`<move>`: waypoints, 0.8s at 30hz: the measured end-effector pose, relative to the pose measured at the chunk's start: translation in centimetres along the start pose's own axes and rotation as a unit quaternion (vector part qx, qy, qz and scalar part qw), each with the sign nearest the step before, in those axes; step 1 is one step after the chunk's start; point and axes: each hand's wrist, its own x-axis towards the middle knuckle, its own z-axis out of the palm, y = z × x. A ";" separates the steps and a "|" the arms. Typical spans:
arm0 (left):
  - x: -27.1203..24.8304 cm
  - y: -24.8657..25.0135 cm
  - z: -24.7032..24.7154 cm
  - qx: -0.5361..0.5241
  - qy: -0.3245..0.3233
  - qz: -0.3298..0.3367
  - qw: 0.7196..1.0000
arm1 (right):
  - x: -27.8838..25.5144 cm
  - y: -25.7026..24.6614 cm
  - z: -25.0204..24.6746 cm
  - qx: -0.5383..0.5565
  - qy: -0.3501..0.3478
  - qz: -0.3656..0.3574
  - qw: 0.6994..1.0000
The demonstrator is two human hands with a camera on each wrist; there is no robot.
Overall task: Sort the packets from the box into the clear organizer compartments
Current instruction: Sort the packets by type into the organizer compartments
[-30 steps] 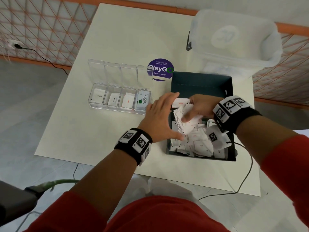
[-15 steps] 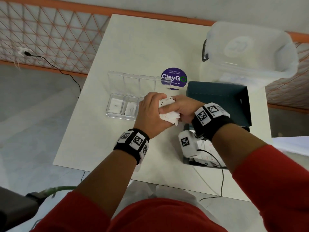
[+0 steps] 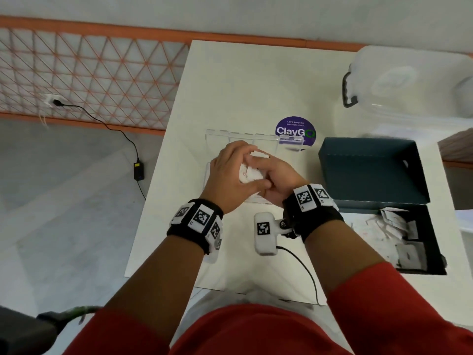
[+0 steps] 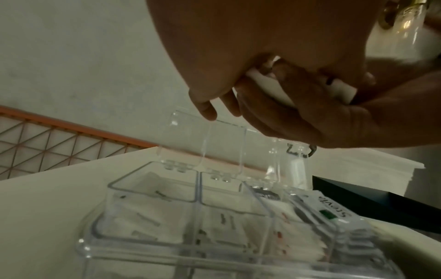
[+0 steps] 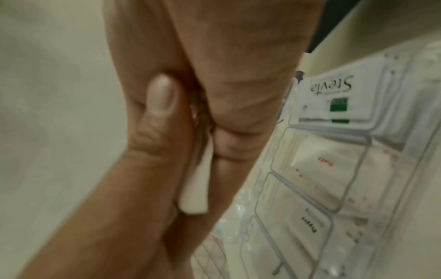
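Note:
Both my hands meet over the clear organizer (image 3: 263, 143), whose lids stand open. My left hand (image 3: 230, 172) and right hand (image 3: 279, 180) are cupped together round a bunch of white packets (image 3: 249, 171). In the right wrist view a white packet edge (image 5: 195, 188) sticks out between the two hands. Below, the organizer compartments (image 4: 152, 190) hold sorted white packets, with Stevia packets (image 4: 329, 211) in the rightmost one. The dark box (image 3: 430, 242) sits to the right with several loose packets (image 3: 394, 221) left inside.
The box's lid (image 3: 371, 170) stands open behind it. A large clear storage bin (image 3: 409, 85) is at the table's far right. A purple ClayGo sticker (image 3: 295, 130) lies behind the organizer. A wrist camera cable (image 3: 304, 267) trails toward the near table edge (image 3: 230, 288).
Both hands lifted a bunch of packets out of the box and carried it left, over the organizer. My head has turned left with them.

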 end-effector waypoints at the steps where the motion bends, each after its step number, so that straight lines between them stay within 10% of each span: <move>1: 0.1 -0.4 -0.3 0.006 0.002 0.006 1.000 | 0.0 0.2 0.2 0.027 0.003 0.005 1.000; 24: 0.9 -3.7 -2.7 -0.265 -0.017 -0.124 0.956 | 0.0 3.2 -2.0 0.085 0.077 -0.114 0.987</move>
